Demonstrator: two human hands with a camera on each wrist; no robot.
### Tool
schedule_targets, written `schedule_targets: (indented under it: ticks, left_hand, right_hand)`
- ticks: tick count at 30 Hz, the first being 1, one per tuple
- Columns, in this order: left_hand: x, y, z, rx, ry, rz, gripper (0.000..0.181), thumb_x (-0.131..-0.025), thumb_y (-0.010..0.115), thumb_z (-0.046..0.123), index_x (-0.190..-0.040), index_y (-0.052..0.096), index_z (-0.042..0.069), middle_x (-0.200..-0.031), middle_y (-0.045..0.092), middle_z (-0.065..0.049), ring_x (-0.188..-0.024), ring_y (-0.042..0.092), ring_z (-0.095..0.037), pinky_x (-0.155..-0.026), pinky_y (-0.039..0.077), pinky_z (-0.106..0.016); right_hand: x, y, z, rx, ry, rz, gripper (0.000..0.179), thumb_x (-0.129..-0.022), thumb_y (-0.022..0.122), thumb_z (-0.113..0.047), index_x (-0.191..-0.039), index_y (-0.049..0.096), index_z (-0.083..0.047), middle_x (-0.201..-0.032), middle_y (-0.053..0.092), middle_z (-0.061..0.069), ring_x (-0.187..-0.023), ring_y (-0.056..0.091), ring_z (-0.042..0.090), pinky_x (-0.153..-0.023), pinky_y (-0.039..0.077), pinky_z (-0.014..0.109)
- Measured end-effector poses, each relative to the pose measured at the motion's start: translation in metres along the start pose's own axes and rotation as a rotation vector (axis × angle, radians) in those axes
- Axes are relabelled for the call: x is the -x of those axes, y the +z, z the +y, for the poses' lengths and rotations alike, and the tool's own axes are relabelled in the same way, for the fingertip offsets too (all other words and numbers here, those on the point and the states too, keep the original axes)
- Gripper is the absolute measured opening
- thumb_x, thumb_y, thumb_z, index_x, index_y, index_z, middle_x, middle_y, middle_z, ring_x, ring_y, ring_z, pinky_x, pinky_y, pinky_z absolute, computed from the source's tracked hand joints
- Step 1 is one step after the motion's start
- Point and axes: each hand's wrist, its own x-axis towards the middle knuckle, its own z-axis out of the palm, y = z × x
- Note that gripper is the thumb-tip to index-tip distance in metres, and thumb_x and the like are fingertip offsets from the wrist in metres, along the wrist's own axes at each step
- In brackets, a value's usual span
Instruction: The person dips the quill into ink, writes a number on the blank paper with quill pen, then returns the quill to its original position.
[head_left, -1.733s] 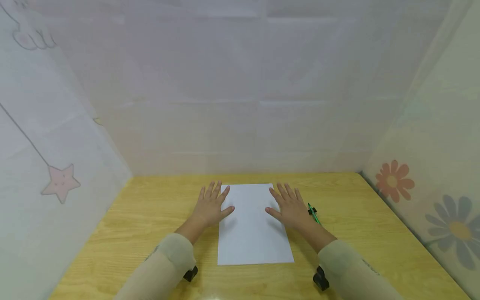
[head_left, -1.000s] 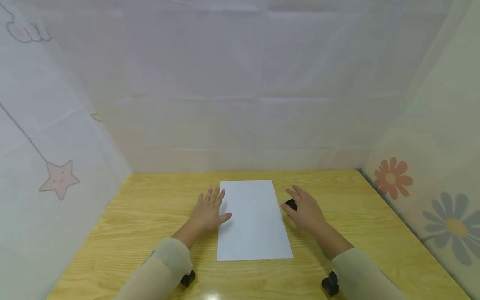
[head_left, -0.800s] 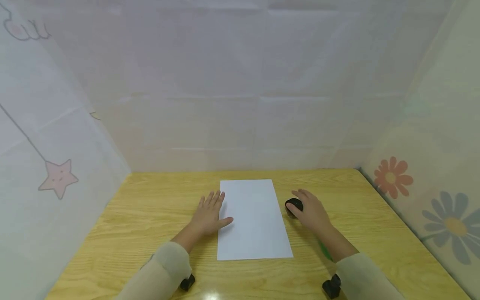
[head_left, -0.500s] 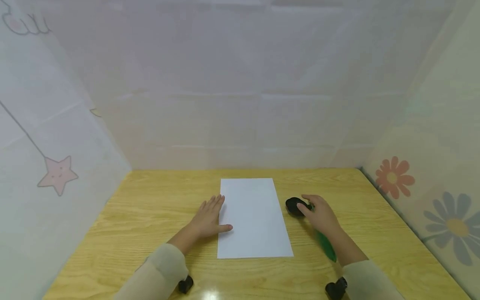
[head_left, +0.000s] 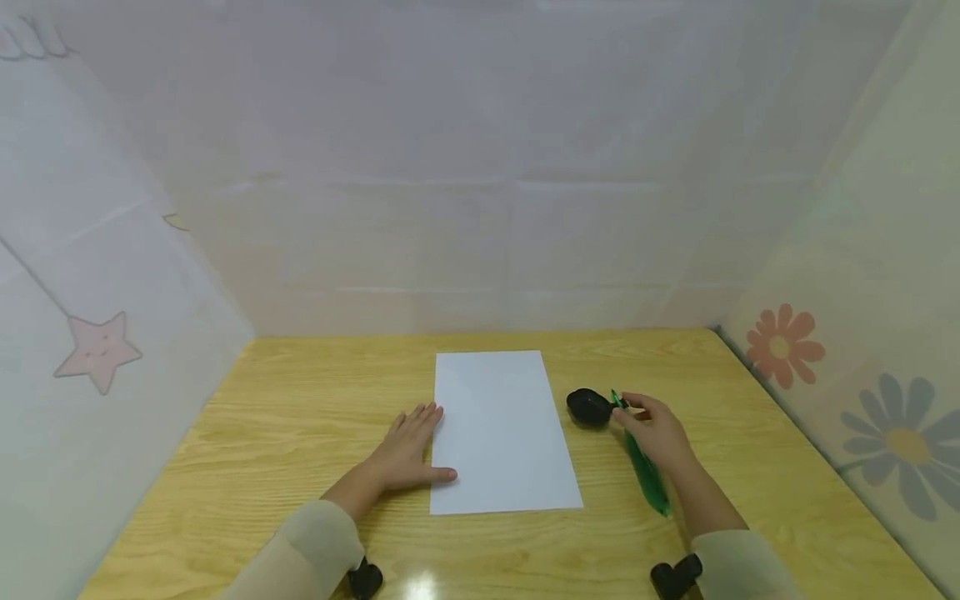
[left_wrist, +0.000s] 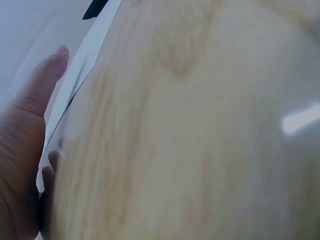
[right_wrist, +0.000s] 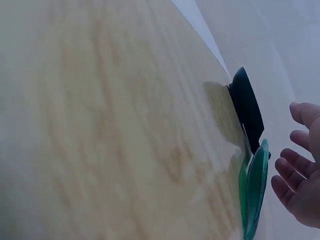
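A white sheet of paper [head_left: 501, 433] lies on the table. At its left edge my left hand [head_left: 405, 450] rests palm down, fingers straight, the thumb reaching over the sheet. Right of the paper lies a smooth black oval thing [head_left: 589, 407] with a narrow neck. Beside it is a long green translucent, leaf-shaped thing [head_left: 647, 477]; what either is, I cannot tell. My right hand [head_left: 662, 433] is over the neck and the green tip, fingers loosely bent. In the right wrist view a gap shows between those fingers [right_wrist: 290, 172] and both things.
The wooden table [head_left: 300, 400] has pale printed cloth walls [head_left: 480, 250] at the back and both sides. Black wrist devices [head_left: 675, 577] sit under both sleeve cuffs.
My right hand has moved from the paper's right edge rightward and nearer to me, uncovering the black oval thing and the green one. My left hand has slid back along the paper's left edge.
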Motion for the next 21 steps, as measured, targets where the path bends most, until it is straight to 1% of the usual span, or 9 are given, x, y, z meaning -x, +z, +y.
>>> schedule_targets:
  ticks: [3, 7, 11, 17, 21]
  left_hand:
    - [0.002, 0.003, -0.003, -0.027, 0.011, 0.011, 0.109, -0.079, 0.065, 0.069, -0.156, 0.022, 0.003, -0.163, 0.02, -0.015, -0.153, 0.013, -0.034, -0.123, 0.007, -0.057]
    - [0.005, 0.003, -0.003, -0.037, 0.013, 0.011, 0.109, -0.078, 0.066, 0.069, -0.155, 0.024, 0.004, -0.163, 0.02, -0.015, -0.153, 0.014, -0.034, -0.123, 0.006, -0.057]
    - [0.004, 0.004, -0.004, -0.053, 0.006, 0.004, 0.109, -0.078, 0.066, 0.07, -0.155, 0.025, 0.006, -0.163, 0.02, -0.014, -0.153, 0.014, -0.032, -0.124, 0.005, -0.056]
    - [0.002, 0.004, -0.003, -0.066, 0.01, 0.0, 0.108, -0.078, 0.065, 0.071, -0.156, 0.025, 0.007, -0.163, 0.021, -0.013, -0.153, 0.015, -0.032, -0.124, 0.005, -0.055]
    - [0.001, 0.004, -0.001, -0.069, 0.013, 0.003, 0.108, -0.078, 0.065, 0.07, -0.155, 0.026, 0.007, -0.163, 0.021, -0.013, -0.153, 0.015, -0.032, -0.124, 0.006, -0.055]
  right_hand:
    - [-0.002, 0.002, 0.005, -0.024, 0.023, -0.002, 0.064, -0.099, 0.055, -0.042, -0.148, 0.041, -0.003, -0.149, 0.039, 0.025, -0.121, 0.05, 0.037, -0.084, 0.054, 0.043]
    - [-0.005, 0.006, 0.012, -0.054, 0.047, 0.0, 0.066, -0.097, 0.058, -0.044, -0.146, 0.043, -0.003, -0.147, 0.042, 0.027, -0.117, 0.054, 0.036, -0.079, 0.054, 0.035]
    - [-0.009, 0.009, 0.019, -0.047, 0.054, 0.018, 0.066, -0.096, 0.06, -0.045, -0.145, 0.046, -0.003, -0.142, 0.049, 0.026, -0.111, 0.058, 0.031, -0.074, 0.051, 0.027]
    - [-0.009, 0.011, 0.026, -0.018, 0.029, 0.05, 0.062, -0.096, 0.062, -0.04, -0.142, 0.049, -0.001, -0.131, 0.058, 0.024, -0.099, 0.061, 0.022, -0.07, 0.05, 0.024]
    - [-0.009, 0.012, 0.029, -0.001, 0.02, 0.067, 0.06, -0.096, 0.063, -0.038, -0.141, 0.05, -0.001, -0.127, 0.061, 0.022, -0.099, 0.062, 0.023, -0.071, 0.05, 0.025]
